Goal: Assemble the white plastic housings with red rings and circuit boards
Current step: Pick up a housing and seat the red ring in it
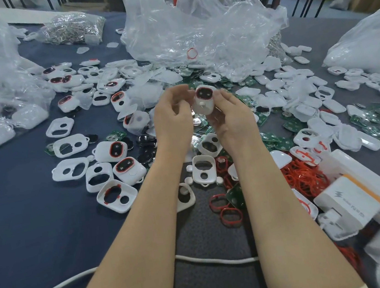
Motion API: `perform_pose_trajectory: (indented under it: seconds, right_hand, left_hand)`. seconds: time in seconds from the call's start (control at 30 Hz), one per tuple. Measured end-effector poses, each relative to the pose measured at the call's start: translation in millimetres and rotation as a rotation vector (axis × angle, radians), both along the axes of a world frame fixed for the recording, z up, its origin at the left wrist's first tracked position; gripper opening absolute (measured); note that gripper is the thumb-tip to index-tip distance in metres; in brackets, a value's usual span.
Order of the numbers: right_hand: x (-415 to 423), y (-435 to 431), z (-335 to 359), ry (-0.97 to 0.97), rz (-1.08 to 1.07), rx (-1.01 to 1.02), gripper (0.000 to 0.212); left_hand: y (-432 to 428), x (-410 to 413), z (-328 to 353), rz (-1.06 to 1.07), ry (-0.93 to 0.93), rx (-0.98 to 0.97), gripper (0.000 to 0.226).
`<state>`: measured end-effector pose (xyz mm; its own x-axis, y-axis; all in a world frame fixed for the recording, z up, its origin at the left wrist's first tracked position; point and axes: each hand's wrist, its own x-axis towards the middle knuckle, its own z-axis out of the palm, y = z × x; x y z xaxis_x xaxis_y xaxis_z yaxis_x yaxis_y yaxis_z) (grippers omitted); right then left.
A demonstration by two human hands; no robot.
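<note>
Currently both hands are raised over the middle of the surface [26, 223], which is covered in dark blue cloth.

- Right hand [231, 119]: fingers and thumb curled round the lower half of a white housing [204, 101], holding it upright with its face to the camera.
- Housing: rounded-rectangle shell of smooth plastic. A red ring frames a dark oval window near its top, and a small white stud sits below that.
- Left hand [171, 117]: just beside the housing's left edge, fingers curled inward. Cannot tell whether it touches or grips the part.
- Finished housings [128, 168] with red-rimmed windows lie toward the left side, mixed with empty white frames [67, 149] that have two cut-outs.
- Loose red rings [305, 177], thin and tangled, are heaped toward the right edge, and a few single ones [231, 215] lie nearer the middle.
- Green circuit boards [372, 119] with shiny metal discs are scattered at the right.
- White box [349, 201] near the right front corner has an orange stripe and a grey lightning-bolt mark. The small print beside the mark is too blurred to read.
- White cable [210, 259] runs along the near edge.
- Crumpled clear plastic bags [193, 23] are piled at the far edge.
</note>
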<state>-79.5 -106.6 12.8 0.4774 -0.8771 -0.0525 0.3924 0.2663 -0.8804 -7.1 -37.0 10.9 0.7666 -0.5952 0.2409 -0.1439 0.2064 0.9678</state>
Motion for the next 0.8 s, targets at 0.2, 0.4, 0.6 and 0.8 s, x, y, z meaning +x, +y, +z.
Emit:
perform_pose_trajectory:
  seconds: [0.2, 0.4, 0.6, 0.8]
  right_hand:
    - [-3, -2, 3, -0.068, 0.045, 0.139, 0.011]
    - [-6, -3, 8, -0.077, -0.003, 0.257, 0.015]
    - [-12, -2, 12, -0.086, 0.138, 0.436, 0.03]
    - [-16, -1, 14, 0.084, 0.204, 0.328, 0.039]
  left_hand:
    - [2, -2, 0, -0.021, -0.141, 0.063, 0.027]
    - [1, -8, -3, -0.132, -0.547, 0.299, 0.055]
    - [6, -10, 1, -0.06, -0.661, 0.292, 0.047]
    - [9, -9, 4, 0.038, -0.71, 0.177, 0.017]
